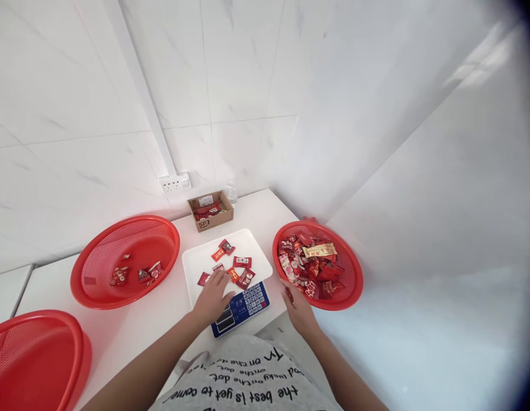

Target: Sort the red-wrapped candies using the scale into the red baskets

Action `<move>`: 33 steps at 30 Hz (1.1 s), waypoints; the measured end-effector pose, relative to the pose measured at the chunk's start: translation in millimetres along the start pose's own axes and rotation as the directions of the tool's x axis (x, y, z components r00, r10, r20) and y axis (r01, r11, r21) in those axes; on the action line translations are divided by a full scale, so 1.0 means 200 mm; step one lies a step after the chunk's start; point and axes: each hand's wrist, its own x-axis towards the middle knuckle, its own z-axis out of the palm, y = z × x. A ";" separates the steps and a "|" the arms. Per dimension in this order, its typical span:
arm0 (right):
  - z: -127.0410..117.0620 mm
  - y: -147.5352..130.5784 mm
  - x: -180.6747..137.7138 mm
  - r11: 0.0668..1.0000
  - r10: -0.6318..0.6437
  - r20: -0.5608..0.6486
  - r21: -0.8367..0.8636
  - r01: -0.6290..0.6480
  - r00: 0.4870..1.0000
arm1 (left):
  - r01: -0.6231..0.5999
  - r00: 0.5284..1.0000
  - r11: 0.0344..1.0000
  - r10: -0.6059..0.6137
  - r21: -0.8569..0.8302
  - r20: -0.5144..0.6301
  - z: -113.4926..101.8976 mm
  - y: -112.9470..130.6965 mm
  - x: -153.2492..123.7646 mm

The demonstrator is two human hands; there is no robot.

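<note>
My left hand (212,297) is over the near edge of the white scale tray (194,260), fingers stretched out and thumb apart, its fingertips by the wrapped candies (242,262) scattered there. Whether it touches one is hard to see. Below the tray, the scale's blue keypad and display panel (241,308) shows partly behind that hand. Beside the near left rim of the right red basket (354,285), my right hand (300,311) is closed on a small dark red wrapped candy (289,294). Many red candy packets and one gold packet (320,250) fill that basket.
Left of the scale stands a red mesh basket (173,245) with a few packets in it. Another red basket (83,342) is at the lower left. Behind the tray are a cardboard box (217,221) of packets and a clear plastic bottle (231,193) near the wall.
</note>
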 end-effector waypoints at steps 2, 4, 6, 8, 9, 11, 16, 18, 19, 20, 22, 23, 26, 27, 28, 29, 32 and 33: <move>-0.08 0.13 0.01 0.988 -0.046 -0.143 -0.154 0.024 0.989 | 0.011 1.000 0.995 -0.012 0.103 0.015 0.01 -0.08 0.04; -0.14 0.24 0.01 0.964 -0.060 -0.239 -0.264 -0.005 0.969 | 0.034 0.998 0.987 -0.043 0.159 0.050 0.02 -0.15 0.06; -0.17 0.32 0.00 0.939 -0.061 -0.294 -0.341 -0.045 0.954 | 0.041 0.996 0.982 -0.055 0.184 0.072 0.06 -0.19 0.04; -0.17 0.38 0.00 0.912 -0.075 -0.308 -0.406 -0.059 0.949 | 0.012 0.997 0.982 -0.028 0.188 0.079 0.10 -0.20 0.01; -0.16 0.39 -0.01 0.896 -0.088 -0.305 -0.439 -0.058 0.948 | -0.009 0.997 0.982 -0.006 0.186 0.081 0.12 -0.21 -0.01; -0.14 0.41 0.00 0.862 -0.113 -0.293 -0.504 -0.053 0.949 | -0.049 0.995 0.982 0.032 0.182 0.091 0.15 -0.21 -0.04; -0.11 0.42 0.00 0.813 -0.148 -0.294 -0.580 -0.053 0.944 | -0.086 0.995 0.976 0.075 0.202 0.062 0.19 -0.16 -0.04; -0.12 0.42 0.00 0.806 -0.160 -0.284 -0.590 -0.041 0.945 | -0.122 0.992 0.966 0.115 0.227 0.045 0.19 -0.12 0.01; -0.12 0.42 0.00 0.804 -0.163 -0.280 -0.594 -0.037 0.946 | -0.148 0.989 0.959 0.141 0.240 0.044 0.19 -0.10 0.04; -0.12 0.42 0.00 0.801 -0.165 -0.277 -0.597 -0.035 0.947 | -0.170 0.985 0.952 0.164 0.253 0.045 0.19 -0.07 0.08; -0.12 0.43 0.00 0.796 -0.163 -0.273 -0.604 -0.037 0.948 | -0.192 0.981 0.943 0.183 0.273 0.057 0.19 -0.03 0.16; -0.12 0.42 0.01 0.794 -0.160 -0.273 -0.607 -0.041 0.949 | -0.190 0.982 0.941 0.180 0.281 0.061 0.19 -0.01 0.19; -0.12 0.42 0.01 0.791 -0.142 -0.267 -0.609 -0.053 0.953 | -0.166 0.986 0.938 0.149 0.304 0.078 0.20 0.02 0.28; -0.12 0.42 0.01 0.793 -0.139 -0.264 -0.607 -0.053 0.954 | -0.164 0.986 0.937 0.142 0.309 0.090 0.20 0.01 0.30; -0.12 0.41 0.01 0.796 -0.136 -0.261 -0.604 -0.052 0.956 | -0.163 0.985 0.936 0.137 0.312 0.104 0.21 0.01 0.31; -0.12 0.41 0.01 0.799 -0.134 -0.259 -0.600 -0.051 0.957 | -0.165 0.984 0.935 0.134 0.313 0.118 0.21 0.00 0.31; -0.13 0.40 0.00 0.805 -0.123 -0.256 -0.591 -0.055 0.959 | -0.178 0.980 0.935 0.141 0.308 0.138 0.22 -0.04 0.29; -0.13 0.40 0.00 0.805 -0.120 -0.256 -0.591 -0.057 0.959 | -0.184 0.979 0.935 0.147 0.302 0.141 0.22 -0.05 0.28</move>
